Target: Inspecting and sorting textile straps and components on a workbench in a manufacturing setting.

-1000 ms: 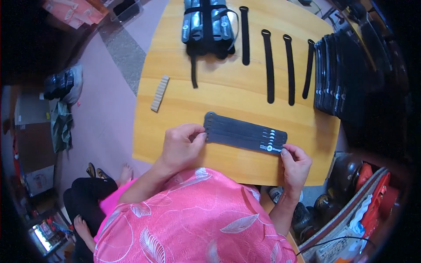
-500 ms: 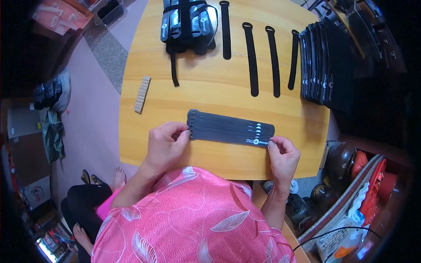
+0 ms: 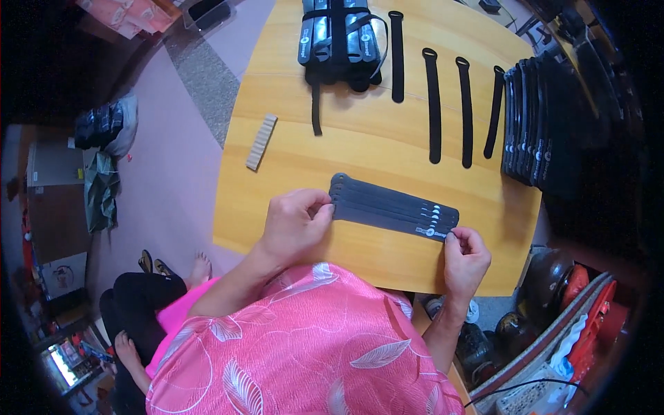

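A fanned stack of black straps (image 3: pixel 387 204) with slotted round ends and white print lies near the table's front edge, its strips overlapping in steps. My left hand (image 3: pixel 294 221) pinches the slotted end between thumb and fingers. At the other end, my right hand (image 3: pixel 467 263) has its thumb and fingertips closed on the front corner, beside the print. Beyond the hands, several single black straps, one of them a long strap (image 3: pixel 433 107), are laid out side by side, each with a slotted end pointing away from me.
A strapped bundle of black straps (image 3: pixel 339 48) stands at the table's far side, one tail hanging toward me. A ridged tan strip (image 3: pixel 261 143) lies at left. More black straps (image 3: pixel 529 124) stand in a row along the right edge. Another person's legs (image 3: pixel 138 304) show at lower left.
The whole view has shifted, so the table and everything on it sit farther right in the picture. Both hands keep their hold on the strap stack, with little visible movement against the table.
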Available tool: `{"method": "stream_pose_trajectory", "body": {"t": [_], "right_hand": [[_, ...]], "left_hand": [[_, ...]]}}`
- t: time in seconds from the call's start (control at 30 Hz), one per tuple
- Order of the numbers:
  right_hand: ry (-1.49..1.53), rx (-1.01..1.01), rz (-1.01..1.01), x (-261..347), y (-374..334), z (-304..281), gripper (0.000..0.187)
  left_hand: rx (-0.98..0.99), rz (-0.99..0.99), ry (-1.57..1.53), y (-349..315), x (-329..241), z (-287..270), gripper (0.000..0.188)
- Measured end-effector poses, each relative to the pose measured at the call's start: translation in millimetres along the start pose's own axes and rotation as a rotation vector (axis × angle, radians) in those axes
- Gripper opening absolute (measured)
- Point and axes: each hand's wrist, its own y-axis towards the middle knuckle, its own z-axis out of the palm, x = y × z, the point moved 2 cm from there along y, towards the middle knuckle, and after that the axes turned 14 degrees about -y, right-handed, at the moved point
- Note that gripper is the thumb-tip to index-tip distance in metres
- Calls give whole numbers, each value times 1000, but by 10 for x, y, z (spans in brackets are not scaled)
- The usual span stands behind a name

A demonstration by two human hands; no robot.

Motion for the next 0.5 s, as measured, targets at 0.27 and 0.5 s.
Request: {"method": "stream_pose_trajectory", "body": {"t": [0.27, 0.5], "right_hand": [[-38, -27, -37, 16, -6, -20, 5], [-74, -74, -71, 45, -8, 31, 5]], "left_hand": [[15, 21, 27, 6, -26, 6, 7], [67, -67, 55, 48, -31, -3, 6]]}}
